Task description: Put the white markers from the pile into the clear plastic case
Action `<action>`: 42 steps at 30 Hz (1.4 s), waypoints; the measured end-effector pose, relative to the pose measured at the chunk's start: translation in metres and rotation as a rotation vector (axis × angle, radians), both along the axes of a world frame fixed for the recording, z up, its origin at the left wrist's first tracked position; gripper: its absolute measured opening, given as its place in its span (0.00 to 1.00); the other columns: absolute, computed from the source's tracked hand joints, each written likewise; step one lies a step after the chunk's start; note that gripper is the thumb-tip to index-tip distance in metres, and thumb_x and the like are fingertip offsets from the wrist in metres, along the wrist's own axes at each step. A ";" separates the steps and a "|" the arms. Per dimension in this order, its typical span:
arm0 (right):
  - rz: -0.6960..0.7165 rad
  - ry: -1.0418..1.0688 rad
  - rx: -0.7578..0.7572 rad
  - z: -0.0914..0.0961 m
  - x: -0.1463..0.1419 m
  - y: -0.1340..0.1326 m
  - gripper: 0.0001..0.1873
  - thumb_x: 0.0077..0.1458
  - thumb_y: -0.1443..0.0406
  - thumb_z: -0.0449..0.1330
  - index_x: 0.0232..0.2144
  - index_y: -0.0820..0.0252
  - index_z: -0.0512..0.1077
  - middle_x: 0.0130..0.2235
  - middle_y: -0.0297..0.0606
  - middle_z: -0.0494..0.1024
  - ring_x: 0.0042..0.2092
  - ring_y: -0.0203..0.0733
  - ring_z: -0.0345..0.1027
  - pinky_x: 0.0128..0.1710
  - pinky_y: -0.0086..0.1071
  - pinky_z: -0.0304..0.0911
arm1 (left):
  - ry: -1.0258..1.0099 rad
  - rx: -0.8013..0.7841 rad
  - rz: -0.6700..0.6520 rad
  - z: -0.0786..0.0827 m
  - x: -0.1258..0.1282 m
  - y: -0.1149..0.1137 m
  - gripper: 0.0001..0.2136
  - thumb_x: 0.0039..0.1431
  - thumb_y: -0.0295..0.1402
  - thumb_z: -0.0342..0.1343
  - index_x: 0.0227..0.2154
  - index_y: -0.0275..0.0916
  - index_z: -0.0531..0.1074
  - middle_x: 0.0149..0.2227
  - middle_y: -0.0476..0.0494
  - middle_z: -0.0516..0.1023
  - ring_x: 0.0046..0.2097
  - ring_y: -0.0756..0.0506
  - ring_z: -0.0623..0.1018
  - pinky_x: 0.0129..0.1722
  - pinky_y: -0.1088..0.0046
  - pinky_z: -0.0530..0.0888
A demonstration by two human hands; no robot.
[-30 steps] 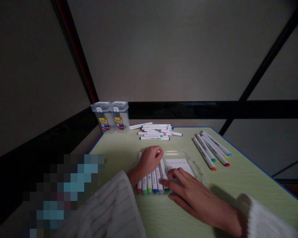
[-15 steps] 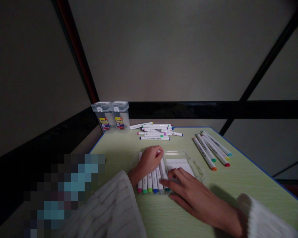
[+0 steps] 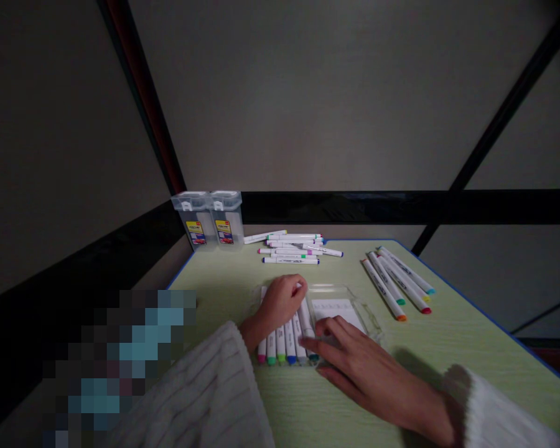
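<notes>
Several white markers with coloured caps lie side by side in the left half of a clear plastic case, which is unfolded on the table. Curled over the far ends of this row is my left hand; its fingers are bent in, and what is under them is hidden. A marker with a dark teal cap is at the right end of the row. My right hand reaches across its near end, index fingertip touching the markers, thumb apart near the case's front edge. A white printed card lies in the case's right half.
Loose markers are piled at the back of the light green table. Several more markers lie at the right. Two clear lidded boxes with labels stand at the back left corner, close to the wall.
</notes>
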State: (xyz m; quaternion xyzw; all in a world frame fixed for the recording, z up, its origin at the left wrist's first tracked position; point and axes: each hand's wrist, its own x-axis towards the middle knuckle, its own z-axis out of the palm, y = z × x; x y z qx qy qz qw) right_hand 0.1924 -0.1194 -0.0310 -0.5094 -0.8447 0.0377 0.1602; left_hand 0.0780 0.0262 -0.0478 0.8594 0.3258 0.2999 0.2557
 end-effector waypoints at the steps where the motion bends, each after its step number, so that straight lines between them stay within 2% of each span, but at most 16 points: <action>1: -0.002 -0.002 -0.008 0.000 0.000 0.000 0.21 0.54 0.68 0.51 0.51 0.55 0.60 0.42 0.42 0.64 0.42 0.45 0.58 0.39 0.39 0.60 | 0.000 0.001 -0.001 0.000 0.000 0.000 0.08 0.50 0.26 0.46 0.25 0.35 0.71 0.16 0.54 0.61 0.22 0.53 0.60 0.23 0.78 0.57; 8: -0.007 0.001 -0.041 0.000 0.000 0.001 0.22 0.54 0.68 0.50 0.52 0.55 0.59 0.42 0.42 0.63 0.43 0.46 0.57 0.40 0.40 0.59 | 0.009 0.040 0.014 -0.003 -0.001 0.002 0.06 0.49 0.25 0.48 0.29 0.35 0.69 0.22 0.52 0.63 0.26 0.52 0.63 0.29 0.77 0.61; 13: -0.006 0.007 -0.051 0.001 -0.001 0.001 0.21 0.54 0.68 0.50 0.51 0.55 0.59 0.42 0.42 0.63 0.43 0.45 0.57 0.40 0.40 0.59 | -0.016 0.026 0.010 -0.004 -0.002 0.000 0.11 0.49 0.26 0.48 0.38 0.36 0.66 0.33 0.48 0.64 0.30 0.51 0.66 0.34 0.76 0.65; 20: -0.013 0.006 -0.075 0.001 0.000 0.001 0.22 0.54 0.69 0.50 0.52 0.53 0.58 0.43 0.41 0.62 0.44 0.46 0.56 0.41 0.41 0.59 | -0.045 0.012 0.031 -0.007 -0.001 0.000 0.17 0.49 0.26 0.49 0.45 0.36 0.63 0.41 0.44 0.62 0.32 0.51 0.67 0.36 0.75 0.68; 23: -0.011 0.003 -0.084 0.000 0.000 0.001 0.22 0.54 0.68 0.50 0.52 0.53 0.57 0.43 0.41 0.62 0.44 0.46 0.55 0.41 0.41 0.58 | -0.044 0.010 0.007 -0.008 -0.001 0.002 0.17 0.49 0.25 0.49 0.44 0.37 0.64 0.41 0.44 0.64 0.33 0.51 0.68 0.37 0.74 0.68; 28: -0.016 0.002 -0.073 0.000 0.000 0.000 0.22 0.54 0.68 0.50 0.52 0.53 0.58 0.43 0.42 0.62 0.44 0.46 0.56 0.41 0.41 0.59 | -0.076 0.024 -0.027 -0.007 0.000 0.004 0.12 0.47 0.24 0.50 0.38 0.36 0.68 0.39 0.45 0.68 0.33 0.50 0.68 0.35 0.74 0.68; 35: -0.007 -0.024 -0.042 -0.001 0.001 0.000 0.21 0.54 0.68 0.50 0.52 0.53 0.59 0.42 0.42 0.63 0.44 0.46 0.57 0.40 0.40 0.60 | -0.054 0.040 0.010 -0.005 0.000 0.003 0.10 0.46 0.24 0.51 0.34 0.36 0.67 0.34 0.47 0.67 0.29 0.51 0.66 0.32 0.75 0.66; 42: -0.011 -0.016 0.015 -0.001 -0.001 0.000 0.22 0.54 0.68 0.50 0.52 0.52 0.59 0.41 0.41 0.64 0.43 0.45 0.58 0.40 0.40 0.60 | -0.068 0.035 0.073 -0.005 -0.001 0.002 0.10 0.46 0.24 0.50 0.34 0.38 0.64 0.35 0.48 0.65 0.33 0.50 0.67 0.33 0.74 0.65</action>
